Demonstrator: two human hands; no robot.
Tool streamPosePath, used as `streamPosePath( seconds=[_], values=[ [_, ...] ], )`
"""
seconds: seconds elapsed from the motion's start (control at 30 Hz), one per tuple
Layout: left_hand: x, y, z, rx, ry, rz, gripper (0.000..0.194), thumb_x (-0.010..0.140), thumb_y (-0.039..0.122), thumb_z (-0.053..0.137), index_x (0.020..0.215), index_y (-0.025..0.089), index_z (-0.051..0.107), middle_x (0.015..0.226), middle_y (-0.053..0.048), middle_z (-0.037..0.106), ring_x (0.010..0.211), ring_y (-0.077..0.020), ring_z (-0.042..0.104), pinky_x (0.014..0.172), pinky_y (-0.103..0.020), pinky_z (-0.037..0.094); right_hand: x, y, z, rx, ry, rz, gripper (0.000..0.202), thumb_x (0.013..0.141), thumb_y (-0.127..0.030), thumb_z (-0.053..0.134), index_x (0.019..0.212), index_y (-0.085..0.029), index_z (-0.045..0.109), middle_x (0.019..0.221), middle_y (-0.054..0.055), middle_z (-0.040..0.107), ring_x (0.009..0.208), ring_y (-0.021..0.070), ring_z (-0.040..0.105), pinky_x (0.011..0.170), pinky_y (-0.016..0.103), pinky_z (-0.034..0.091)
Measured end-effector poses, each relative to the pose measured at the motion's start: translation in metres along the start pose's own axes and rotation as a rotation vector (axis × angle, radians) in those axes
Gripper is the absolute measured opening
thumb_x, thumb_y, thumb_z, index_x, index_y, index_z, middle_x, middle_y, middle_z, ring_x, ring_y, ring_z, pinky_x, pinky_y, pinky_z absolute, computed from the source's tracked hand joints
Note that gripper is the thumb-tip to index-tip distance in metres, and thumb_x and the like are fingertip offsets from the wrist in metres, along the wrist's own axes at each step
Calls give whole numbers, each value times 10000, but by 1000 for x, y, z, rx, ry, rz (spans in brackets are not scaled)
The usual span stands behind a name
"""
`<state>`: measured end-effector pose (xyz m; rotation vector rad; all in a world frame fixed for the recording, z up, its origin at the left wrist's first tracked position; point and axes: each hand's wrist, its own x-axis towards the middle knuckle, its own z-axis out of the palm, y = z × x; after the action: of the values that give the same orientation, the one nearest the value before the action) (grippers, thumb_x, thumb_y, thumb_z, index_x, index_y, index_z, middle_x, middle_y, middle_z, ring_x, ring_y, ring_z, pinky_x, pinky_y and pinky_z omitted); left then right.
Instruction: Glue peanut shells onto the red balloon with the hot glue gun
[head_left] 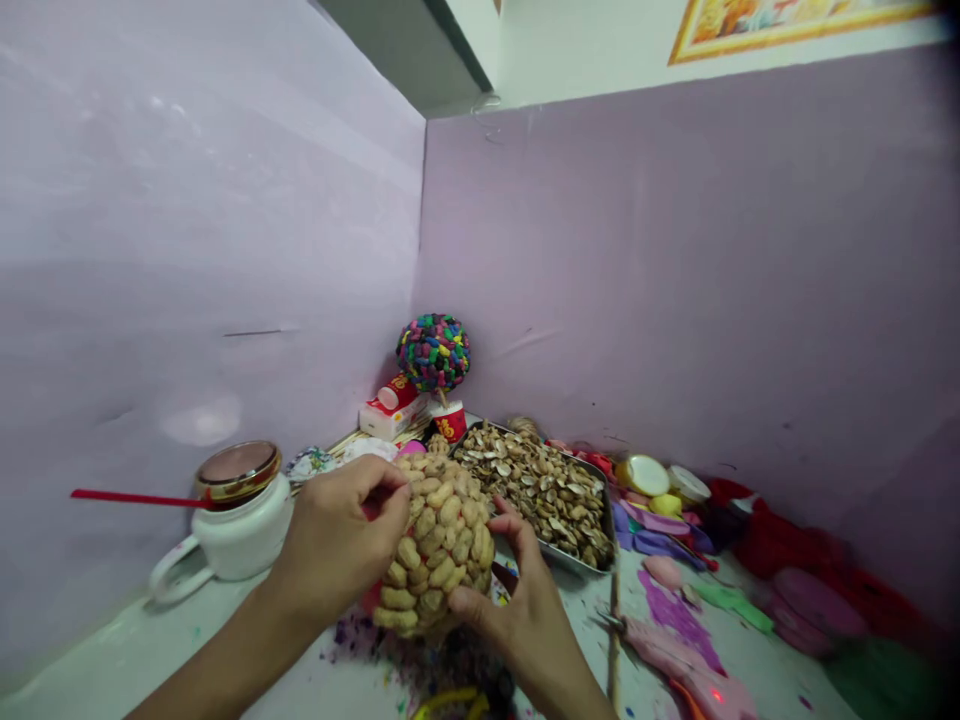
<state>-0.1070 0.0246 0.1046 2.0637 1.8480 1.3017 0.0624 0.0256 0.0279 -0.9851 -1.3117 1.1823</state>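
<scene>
A round ball covered in peanut shells [435,545] is in front of me, with bits of red surface showing between the shells. My right hand [521,585] grips its right side, thumb at the front and fingers behind. At the ball's upper left, my left hand [341,525] is closed with thumb and forefinger pinched together; whatever they hold is hidden. Just behind the ball stands a metal tray [574,562] heaped with peanut shells [540,480]. On the right lies a pink hot glue gun [686,660] with a red light glowing, its nozzle toward the ball.
A white mug [244,535] with a gold-lidded jar on top and a red stick [142,497] stands left. In the corner, a multicoloured ball [433,352] rises from a red cup [450,422]. Balloons [660,535] and a wooden stick [615,640] lie right. Walls border two sides.
</scene>
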Motion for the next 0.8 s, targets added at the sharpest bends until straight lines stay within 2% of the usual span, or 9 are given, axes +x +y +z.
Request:
streamPosePath(
  seconds=[0.13, 0.27, 0.37, 0.5, 0.63, 0.8],
  values=[
    [-14, -10, -4, 21, 53, 120, 135, 761, 219, 487, 679, 197, 592, 674, 0, 625, 644, -134, 574, 612, -226, 410, -2, 6, 10, -64, 56, -14, 645, 581, -364, 709, 1127, -205, 405, 1140, 109, 556, 1034, 276, 554, 816, 365, 477],
    [-28, -16, -6, 68, 189, 210, 105, 765, 167, 497, 703, 184, 581, 680, -14, 620, 651, -130, 576, 619, -227, 415, -4, 8, 13, -302, 143, -17, 570, 569, -355, 690, 1054, -190, 437, 1039, 92, 596, 985, 283, 569, 825, 374, 450],
    [-37, -15, -7, 203, 274, 276, 99, 753, 141, 508, 695, 178, 579, 640, -21, 603, 620, -136, 561, 605, -248, 404, -7, 9, 13, -407, 183, -7, 553, 574, -392, 668, 1029, -191, 424, 1014, 95, 590, 962, 295, 572, 826, 391, 439],
    [-48, -10, -3, 361, 270, 341, 163, 741, 124, 507, 592, 182, 541, 552, -13, 545, 549, -139, 513, 546, -269, 363, -10, 11, 15, -448, 200, -23, 546, 584, -402, 655, 1022, -186, 412, 1000, 104, 576, 936, 297, 575, 821, 402, 436],
    [-50, -6, 3, 444, 268, 382, 211, 730, 108, 512, 534, 183, 486, 518, -5, 500, 512, -134, 468, 526, -283, 330, -12, 14, 16, -421, 204, -25, 557, 592, -426, 646, 1032, -189, 400, 999, 94, 574, 919, 278, 584, 796, 363, 454],
    [-44, -6, 6, 443, 320, 388, 228, 733, 108, 500, 525, 188, 453, 514, 5, 478, 492, -132, 442, 504, -288, 303, -11, 14, 14, -444, 192, 1, 573, 587, -437, 641, 1039, -187, 393, 1014, 99, 565, 926, 285, 578, 806, 391, 448]
  ],
)
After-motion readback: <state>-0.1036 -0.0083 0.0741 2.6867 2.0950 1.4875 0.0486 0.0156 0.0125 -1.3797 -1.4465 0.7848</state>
